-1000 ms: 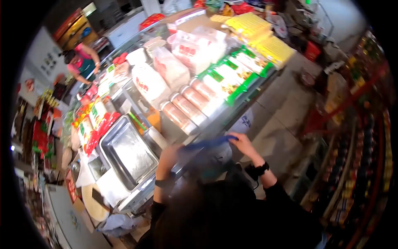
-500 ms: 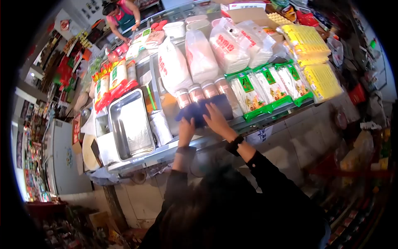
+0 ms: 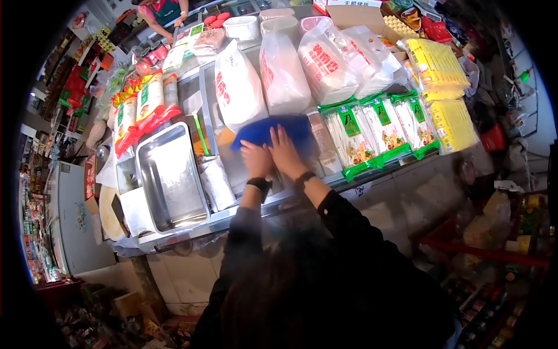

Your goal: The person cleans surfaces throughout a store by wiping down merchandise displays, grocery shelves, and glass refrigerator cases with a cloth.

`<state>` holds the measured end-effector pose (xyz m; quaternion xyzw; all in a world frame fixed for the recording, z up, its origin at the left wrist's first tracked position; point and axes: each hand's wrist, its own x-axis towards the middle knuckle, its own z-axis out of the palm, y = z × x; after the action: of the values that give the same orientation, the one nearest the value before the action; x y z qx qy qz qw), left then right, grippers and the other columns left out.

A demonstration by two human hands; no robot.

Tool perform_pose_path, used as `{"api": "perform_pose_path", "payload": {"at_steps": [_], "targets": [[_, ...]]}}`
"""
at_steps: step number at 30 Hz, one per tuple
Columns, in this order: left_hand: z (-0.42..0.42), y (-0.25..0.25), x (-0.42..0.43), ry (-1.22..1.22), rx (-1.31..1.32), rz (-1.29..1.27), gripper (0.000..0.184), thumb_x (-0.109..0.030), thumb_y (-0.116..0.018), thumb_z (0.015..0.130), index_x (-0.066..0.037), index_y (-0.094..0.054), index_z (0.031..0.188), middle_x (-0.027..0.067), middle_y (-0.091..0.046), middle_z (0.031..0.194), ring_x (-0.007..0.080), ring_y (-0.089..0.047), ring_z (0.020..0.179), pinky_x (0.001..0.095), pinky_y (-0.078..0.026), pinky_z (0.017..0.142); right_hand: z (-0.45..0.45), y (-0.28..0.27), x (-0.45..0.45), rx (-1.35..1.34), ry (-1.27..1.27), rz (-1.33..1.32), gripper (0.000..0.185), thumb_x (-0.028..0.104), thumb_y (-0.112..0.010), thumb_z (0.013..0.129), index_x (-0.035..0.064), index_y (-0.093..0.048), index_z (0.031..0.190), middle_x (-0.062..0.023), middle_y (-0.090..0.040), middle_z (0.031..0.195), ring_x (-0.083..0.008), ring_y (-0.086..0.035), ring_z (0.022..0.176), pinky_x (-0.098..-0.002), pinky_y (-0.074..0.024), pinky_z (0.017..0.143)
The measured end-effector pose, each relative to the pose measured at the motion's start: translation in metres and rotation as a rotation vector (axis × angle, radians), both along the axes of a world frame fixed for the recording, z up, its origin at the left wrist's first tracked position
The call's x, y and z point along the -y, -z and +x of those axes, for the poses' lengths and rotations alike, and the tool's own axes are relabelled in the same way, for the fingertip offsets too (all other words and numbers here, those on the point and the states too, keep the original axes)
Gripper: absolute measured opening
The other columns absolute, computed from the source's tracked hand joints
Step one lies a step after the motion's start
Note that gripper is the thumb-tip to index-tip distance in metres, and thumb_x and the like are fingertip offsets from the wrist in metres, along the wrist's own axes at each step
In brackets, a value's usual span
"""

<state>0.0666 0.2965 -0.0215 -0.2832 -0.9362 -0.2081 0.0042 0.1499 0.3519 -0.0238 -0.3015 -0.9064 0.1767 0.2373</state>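
Observation:
A blue cloth [image 3: 258, 130] lies bunched across the counter's front, partly over a row of lidded jars. Both my hands press on it from above, close together. My left hand [image 3: 256, 158] rests on the cloth's near left edge, fingers spread. Just beside it, my right hand [image 3: 285, 152] has its fingers stretched out flat on the cloth. One brown-filled jar [image 3: 323, 138] shows to the right of the cloth; the other jars are hidden under it. Right behind the cloth stand white plastic bags [image 3: 238, 87] with red print.
Green-edged noodle packs [image 3: 381, 131] and yellow packs [image 3: 456, 125] line the right. An empty metal tray [image 3: 174, 180], a green-handled spatula [image 3: 199, 125] and a white roll [image 3: 216, 181] lie left. Another person [image 3: 164, 16] works at the far side.
My hands and the blue cloth have moved a little away from me and left, so the cloth now covers jars whose tops showed before. The view has shifted slightly.

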Motion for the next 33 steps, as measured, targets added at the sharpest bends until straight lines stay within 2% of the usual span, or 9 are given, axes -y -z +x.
{"api": "perform_pose_path", "payload": {"at_steps": [3,8,14,20,22,24,26,30,33], "targets": [[-0.018,-0.001,-0.016,-0.013,-0.014,-0.068,0.082,-0.039,-0.060,0.087,0.014,-0.025,0.138,0.0216,-0.049,0.113,0.0307,-0.057,0.097,0.0376,-0.051,0.079,-0.020,0.000,-0.011,0.009,0.043,0.018,0.061,0.028,-0.046,0.097,0.0007,-0.024,0.147,-0.0292,-0.023,0.150,-0.0408,-0.028,0.139,-0.0453,-0.0261,0.113],[-0.022,0.017,-0.019,-0.002,-0.104,-0.117,0.082,-0.045,-0.060,0.085,0.012,-0.032,0.137,0.0239,-0.051,0.113,0.0289,-0.057,0.094,0.0363,-0.051,0.074,-0.024,0.018,-0.017,0.086,0.041,0.124,0.061,0.029,-0.044,0.098,0.0003,-0.023,0.147,-0.0289,-0.023,0.150,-0.0405,-0.028,0.139,-0.0451,-0.0260,0.113],[-0.025,0.018,-0.022,-0.008,-0.102,-0.120,0.084,-0.048,-0.062,0.084,0.011,-0.033,0.138,0.0281,-0.049,0.122,0.0343,-0.056,0.102,0.0408,-0.051,0.079,-0.026,0.015,-0.021,0.113,0.039,0.098,0.064,0.029,-0.045,0.097,0.0025,-0.020,0.149,-0.0280,-0.021,0.152,-0.0400,-0.026,0.140,-0.0448,-0.0250,0.114],[-0.020,0.013,-0.004,0.063,0.014,-0.041,0.088,-0.046,-0.063,0.085,0.009,-0.024,0.142,0.0310,-0.044,0.130,0.0363,-0.053,0.110,0.0428,-0.048,0.087,-0.014,0.002,0.002,0.147,0.068,0.069,0.066,0.027,-0.048,0.095,0.0017,-0.020,0.149,-0.0283,-0.021,0.151,-0.0401,-0.027,0.139,-0.0449,-0.0251,0.114],[-0.012,0.016,0.009,0.128,-0.095,-0.014,0.089,-0.044,-0.063,0.085,0.007,-0.021,0.145,0.0331,-0.039,0.136,0.0400,-0.048,0.118,0.0443,-0.048,0.090,-0.003,0.007,0.018,0.126,0.086,0.084,0.065,0.026,-0.049,0.095,0.0021,-0.021,0.148,-0.0274,-0.022,0.152,-0.0401,-0.027,0.139,-0.0449,-0.0254,0.113],[0.006,0.011,0.032,0.206,0.001,0.060,0.084,-0.036,-0.062,0.087,0.005,-0.018,0.147,0.0367,-0.027,0.144,0.0467,-0.036,0.130,0.0495,-0.045,0.095,0.012,0.010,0.038,0.107,0.124,0.078,0.063,0.025,-0.049,0.095,0.0029,-0.023,0.148,-0.0261,-0.022,0.152,-0.0403,-0.027,0.139,-0.0450,-0.0258,0.113],[0.025,0.022,0.051,0.244,0.027,0.189,0.083,-0.032,-0.063,0.087,0.004,-0.018,0.147,0.0386,-0.023,0.144,0.0526,-0.032,0.130,0.0519,-0.045,0.096,0.030,0.008,0.062,0.080,0.135,0.116,0.060,0.025,-0.048,0.097,0.0039,-0.025,0.148,-0.0254,-0.024,0.151,-0.0406,-0.029,0.138,-0.0462,-0.0277,0.112],[0.063,0.027,0.083,0.271,-0.021,0.149,0.080,-0.029,-0.062,0.087,0.004,-0.020,0.146,0.0388,-0.021,0.144,0.0536,-0.029,0.131,0.0531,-0.045,0.096,0.068,0.016,0.090,0.114,0.118,0.130,0.059,0.022,-0.048,0.096,0.0042,-0.026,0.147,-0.0253,-0.024,0.151,-0.0403,-0.029,0.138,-0.0464,-0.0306,0.110],[0.070,0.036,0.086,0.262,-0.069,0.072,0.081,-0.029,-0.063,0.085,0.003,-0.022,0.146,0.0371,-0.027,0.142,0.0526,-0.028,0.132,0.0518,-0.046,0.095,0.081,0.007,0.089,0.092,0.076,0.043,0.063,0.018,-0.057,0.090,0.0049,-0.030,0.146,-0.0236,-0.028,0.149,-0.0412,-0.033,0.134,-0.0471,-0.0323,0.108]]}}
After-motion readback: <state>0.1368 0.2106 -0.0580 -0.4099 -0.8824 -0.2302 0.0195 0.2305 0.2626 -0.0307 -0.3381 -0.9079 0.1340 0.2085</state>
